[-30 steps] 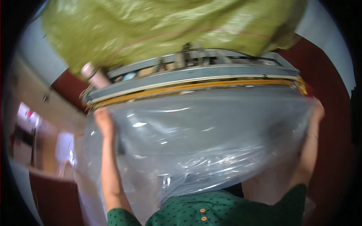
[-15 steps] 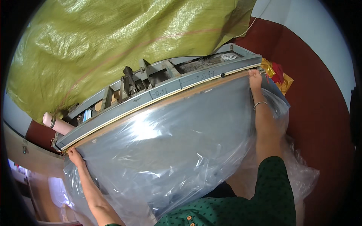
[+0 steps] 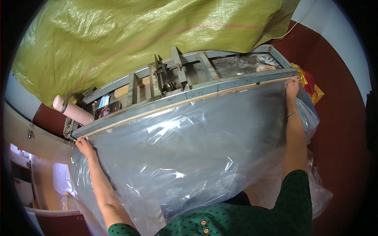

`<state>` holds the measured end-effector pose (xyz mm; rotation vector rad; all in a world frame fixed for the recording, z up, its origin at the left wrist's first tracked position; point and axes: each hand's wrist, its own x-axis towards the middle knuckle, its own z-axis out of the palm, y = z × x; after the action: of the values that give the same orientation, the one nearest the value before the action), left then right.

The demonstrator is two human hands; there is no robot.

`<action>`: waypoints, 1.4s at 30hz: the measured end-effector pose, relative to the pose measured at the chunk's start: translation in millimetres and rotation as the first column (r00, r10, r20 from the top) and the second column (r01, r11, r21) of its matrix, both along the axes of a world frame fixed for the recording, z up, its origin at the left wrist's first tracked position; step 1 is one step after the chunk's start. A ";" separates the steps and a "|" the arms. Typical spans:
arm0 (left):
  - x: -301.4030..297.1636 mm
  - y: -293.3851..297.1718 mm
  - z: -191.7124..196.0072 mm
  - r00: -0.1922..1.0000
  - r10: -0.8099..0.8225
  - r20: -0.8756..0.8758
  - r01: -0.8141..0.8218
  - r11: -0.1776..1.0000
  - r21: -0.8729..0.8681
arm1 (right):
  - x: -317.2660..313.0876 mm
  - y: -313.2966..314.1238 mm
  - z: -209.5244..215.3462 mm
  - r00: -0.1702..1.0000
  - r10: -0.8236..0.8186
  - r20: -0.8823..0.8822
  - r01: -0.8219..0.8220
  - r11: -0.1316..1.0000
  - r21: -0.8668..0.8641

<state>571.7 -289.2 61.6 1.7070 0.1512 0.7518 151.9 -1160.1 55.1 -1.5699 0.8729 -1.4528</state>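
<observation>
A wide sheet of clear plastic film (image 3: 177, 145) is stretched between my hands, glossy with light reflections. At its far left corner my left hand (image 3: 85, 147) is closed on the film's edge. My right hand (image 3: 292, 89), also closed, holds the far right corner. Both hands sit right against the long grey metal frame of a machine (image 3: 153, 100). A thin pale strip (image 3: 169, 105) runs along the frame's near side, and the film's far edge lies along it. The lower part of the film drapes toward my body in loose folds.
A yellow-green woven tarp (image 3: 149, 35) covers what lies behind the frame. A pink bottle (image 3: 75, 111) and a phone (image 3: 106, 110) rest at the frame's left end. Gold and red wrapping (image 3: 309, 84) lies beyond my right hand. The floor (image 3: 338, 129) is dark red at right.
My view has shifted, so the frame sits further right and looks more level. The pale strip and the film's edge now lie closer together. Both hands still grip the film.
</observation>
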 end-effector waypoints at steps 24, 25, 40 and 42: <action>-204.5 -79.2 95.9 0.886 -0.423 -0.187 0.440 0.643 0.627 | -130.7 48.8 108.5 0.532 -0.696 -0.482 0.278 0.682 -0.677; -202.9 -89.2 94.0 0.878 -0.451 -0.161 0.442 0.632 0.636 | -119.5 31.2 111.6 0.921 -0.225 -0.318 0.033 0.859 -0.512; -226.3 -11.9 128.4 0.952 -0.216 0.218 -0.074 0.528 0.846 | 140.4 531.4 98.6 0.518 0.640 -0.567 -0.852 0.443 -0.278; -215.8 3.9 112.0 0.969 -0.110 0.220 -0.130 0.532 0.837 | 148.9 531.4 79.8 0.597 0.670 -0.440 -0.793 0.409 -0.452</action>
<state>356.0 -285.3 173.7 2.5154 -0.4823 1.1571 300.7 -628.7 134.8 -2.2065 -0.3376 -0.9155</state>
